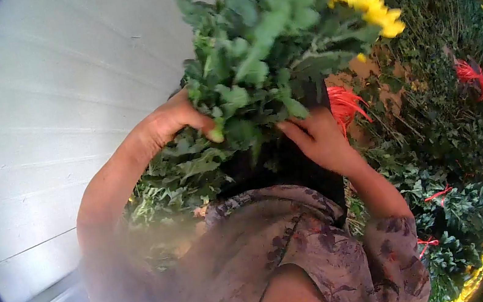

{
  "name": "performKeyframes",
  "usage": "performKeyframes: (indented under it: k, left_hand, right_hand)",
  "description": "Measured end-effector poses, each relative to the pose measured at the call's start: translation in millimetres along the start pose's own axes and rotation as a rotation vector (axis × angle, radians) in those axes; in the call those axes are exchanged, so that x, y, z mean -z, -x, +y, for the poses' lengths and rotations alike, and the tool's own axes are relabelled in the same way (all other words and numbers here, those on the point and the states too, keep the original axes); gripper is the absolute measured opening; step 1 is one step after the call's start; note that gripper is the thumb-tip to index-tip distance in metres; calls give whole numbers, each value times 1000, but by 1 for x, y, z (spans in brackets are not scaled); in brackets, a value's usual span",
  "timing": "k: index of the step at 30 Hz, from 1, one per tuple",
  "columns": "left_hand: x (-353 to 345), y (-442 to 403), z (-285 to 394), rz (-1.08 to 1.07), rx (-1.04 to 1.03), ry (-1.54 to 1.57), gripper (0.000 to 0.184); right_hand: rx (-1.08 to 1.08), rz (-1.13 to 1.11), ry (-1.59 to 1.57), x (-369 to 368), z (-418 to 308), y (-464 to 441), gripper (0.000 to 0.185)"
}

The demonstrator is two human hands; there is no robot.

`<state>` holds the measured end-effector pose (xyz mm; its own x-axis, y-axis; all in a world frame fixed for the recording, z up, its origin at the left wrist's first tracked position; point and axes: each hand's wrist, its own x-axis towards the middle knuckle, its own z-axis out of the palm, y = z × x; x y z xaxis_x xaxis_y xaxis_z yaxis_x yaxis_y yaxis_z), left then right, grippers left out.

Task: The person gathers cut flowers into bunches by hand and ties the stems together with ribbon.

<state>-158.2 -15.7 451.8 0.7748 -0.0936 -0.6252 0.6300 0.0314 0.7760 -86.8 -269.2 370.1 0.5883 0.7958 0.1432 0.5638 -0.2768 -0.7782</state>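
A leafy green bunch with yellow flowers (247, 57) is held up in front of my body, its blooms towards the upper right. My left hand (178, 119) wraps round its left side, the thumb pressed on the leaves and the other fingers hidden behind them. On the lower right side my right hand (316, 134) grips the bunch, with the fingertips partly hidden by leaves. The lower ends of the stems are out of sight. Right beside my right hand hangs a bundle of red ties (346, 108).
A pale panelled wall (47, 129) stands on the left. Many cut stems (437, 49) lie on the right, with another bundle of red ties (471, 78) on them. Bunches tied in red (448, 214) lie at the lower right. More leaves (177, 178) are below my left hand.
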Motion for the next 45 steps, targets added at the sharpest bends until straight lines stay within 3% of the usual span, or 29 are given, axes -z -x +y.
performKeyframes:
  k: [4,6,7,8,10,11,12,14,15,16,17,18,19,20,24,27,29,30,32,34,36,38,40,42,44,45]
  left_hand:
    - [-11,-33,-4,-27,-150,74,59]
    - [-7,-54,-7,-37,-274,-401,61]
    - [-10,-67,-16,58,-434,-557,67]
    - [-20,-76,-17,58,-440,-551,67]
    - [-48,-94,-17,262,-319,-1113,74]
    - [-57,-102,-23,244,-369,-1164,71]
    - [-61,-128,-49,274,-433,-1110,68]
    - [-66,-137,-70,266,-861,-1066,63]
    - [-69,-131,-66,267,-863,-1058,63]
    - [-73,-121,-59,267,-642,-1098,63]
    - [-71,-116,-53,267,-420,-1125,64]
    - [-66,-117,-56,283,-415,-1113,64]
    - [-62,-115,-59,289,-563,-1052,57]
    - [-59,-113,-63,284,-712,-993,50]
    - [-61,-123,-71,298,-674,-845,31]
    - [-65,-125,-77,406,-651,-950,27]
    - [-65,-124,-70,339,-519,-1059,23]
    - [-64,-123,-68,327,-524,-1061,23]
    - [-60,-122,-70,281,-619,-1295,17]
    - [-60,-128,-78,332,-668,-1191,15]
    - [-63,-128,-84,370,-700,-1080,13]
    - [-69,-121,-79,610,-1121,-1108,16]
    - [-73,-97,-70,624,-1231,-1133,18]
    - [-71,-96,-70,647,-1350,-1151,20]
    - [-66,-101,-76,621,-1321,-873,19]
    - [-66,-100,-78,600,-1197,-747,15]
  right_hand:
    - [-25,-50,46,26,-19,39,10]
    - [22,-85,141,36,-32,41,9]
    - [30,-137,301,40,-46,37,8]
    - [36,-186,460,42,-58,34,8]
    - [138,-123,467,41,-59,15,11]
    - [242,-88,477,38,-57,0,11]
    - [347,-54,485,37,-51,-15,12]
    - [376,22,328,17,-9,-50,12]
    - [211,36,51,7,24,-64,13]
    - [43,47,-227,1,47,-71,14]
    - [46,35,-223,1,50,-74,14]
    - [-95,29,-496,0,52,-74,16]
    - [-248,25,-771,-2,54,-73,19]
    - [-253,21,-775,-2,57,-70,19]
    - [-271,-108,-871,2,64,-78,21]
    - [-386,41,-702,-9,49,-89,21]
    - [-36,47,-243,-21,55,-96,21]
    - [-44,56,-241,-23,56,-94,21]
    - [40,158,164,-20,42,-94,20]
    - [9,169,280,-23,29,-78,20]
    - [-287,399,-597,-37,38,-61,20]
    - [-333,434,-580,-30,49,-50,21]
    - [-176,435,-586,-26,53,-39,24]
    - [-202,368,-647,-8,54,-30,24]
    - [-186,183,-830,3,56,-26,20]
    - [-92,129,-780,3,58,-26,21]
